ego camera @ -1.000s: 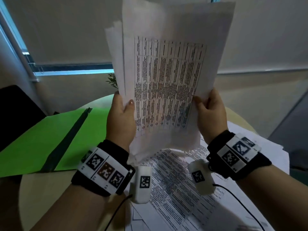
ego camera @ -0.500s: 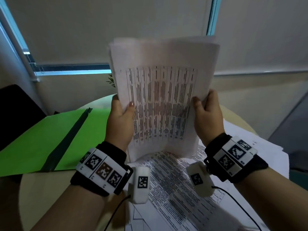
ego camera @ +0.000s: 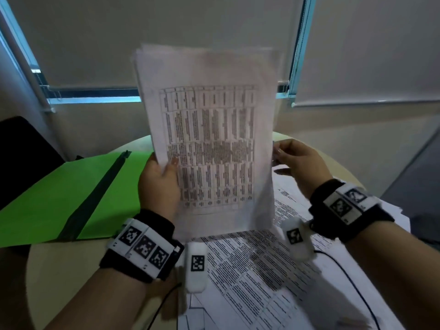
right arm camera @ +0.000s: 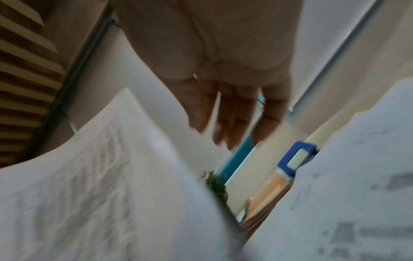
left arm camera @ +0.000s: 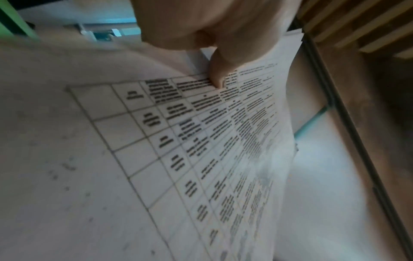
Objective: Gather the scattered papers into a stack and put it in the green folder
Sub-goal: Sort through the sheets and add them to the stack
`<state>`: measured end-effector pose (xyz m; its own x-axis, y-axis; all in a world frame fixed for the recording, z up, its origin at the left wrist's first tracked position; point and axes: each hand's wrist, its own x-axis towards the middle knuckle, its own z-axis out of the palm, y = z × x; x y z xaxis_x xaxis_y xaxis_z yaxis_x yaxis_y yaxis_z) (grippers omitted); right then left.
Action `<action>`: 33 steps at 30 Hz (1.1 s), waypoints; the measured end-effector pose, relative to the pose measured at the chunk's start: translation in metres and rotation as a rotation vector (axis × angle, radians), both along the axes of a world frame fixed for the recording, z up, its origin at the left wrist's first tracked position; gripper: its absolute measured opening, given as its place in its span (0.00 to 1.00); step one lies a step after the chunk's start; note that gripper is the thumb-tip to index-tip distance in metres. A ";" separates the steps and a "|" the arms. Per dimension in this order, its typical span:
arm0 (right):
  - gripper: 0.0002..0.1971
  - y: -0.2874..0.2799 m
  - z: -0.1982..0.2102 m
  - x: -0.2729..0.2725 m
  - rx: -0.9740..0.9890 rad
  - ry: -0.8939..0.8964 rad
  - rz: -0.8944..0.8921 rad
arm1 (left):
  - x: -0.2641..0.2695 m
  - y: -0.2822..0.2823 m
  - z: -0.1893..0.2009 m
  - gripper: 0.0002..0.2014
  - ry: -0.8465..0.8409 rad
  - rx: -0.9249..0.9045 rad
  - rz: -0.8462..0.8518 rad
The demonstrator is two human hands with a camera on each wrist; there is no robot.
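Observation:
A stack of printed papers [ego camera: 209, 139] stands upright above the table, its top sheet showing a table of text. My left hand [ego camera: 159, 184] grips the stack's lower left edge, thumb on the front sheet; the left wrist view shows the thumb [left arm camera: 218, 74] pressing the printed sheet [left arm camera: 178, 141]. My right hand [ego camera: 297, 160] is just off the stack's right edge, fingers [right arm camera: 225, 120] straight and holding nothing. The green folder [ego camera: 71, 194] lies open on the table to the left. More printed sheets [ego camera: 257, 270] lie flat under the stack.
The round beige table [ego camera: 66, 270] carries the folder and the loose sheets. A black chair back [ego camera: 21, 148] is at the far left. Window blinds and a wall stand behind. A small plant [right arm camera: 215, 185] and a blue-topped object [right arm camera: 297, 159] appear in the right wrist view.
The stack has dropped lower and turned squarer. My right hand has let go of its right edge and moved slightly away, while the left hand keeps its grip.

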<state>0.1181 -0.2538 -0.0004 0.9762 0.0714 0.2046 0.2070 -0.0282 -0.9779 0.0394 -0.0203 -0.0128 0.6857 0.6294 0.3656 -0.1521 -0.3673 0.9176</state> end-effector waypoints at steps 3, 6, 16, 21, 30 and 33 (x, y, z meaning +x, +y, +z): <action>0.04 -0.027 -0.004 0.013 -0.415 0.237 0.072 | -0.003 0.018 0.001 0.11 0.000 -0.059 0.038; 0.03 -0.044 -0.020 0.023 -0.873 0.394 0.113 | -0.006 0.039 -0.006 0.11 0.007 -0.100 0.065; 0.18 -0.046 -0.047 0.017 -1.197 0.467 0.122 | -0.018 0.056 -0.023 0.10 0.050 -0.176 -0.052; 0.19 -0.041 -0.053 0.020 -1.318 0.454 0.143 | -0.020 0.061 -0.027 0.10 0.051 -0.175 -0.053; 0.33 -0.014 -0.044 -0.003 -1.429 0.323 0.258 | -0.023 0.080 -0.027 0.12 0.030 -0.138 -0.008; 0.30 -0.001 -0.054 -0.015 -1.474 0.348 0.366 | -0.021 0.083 -0.028 0.05 0.036 -0.158 -0.013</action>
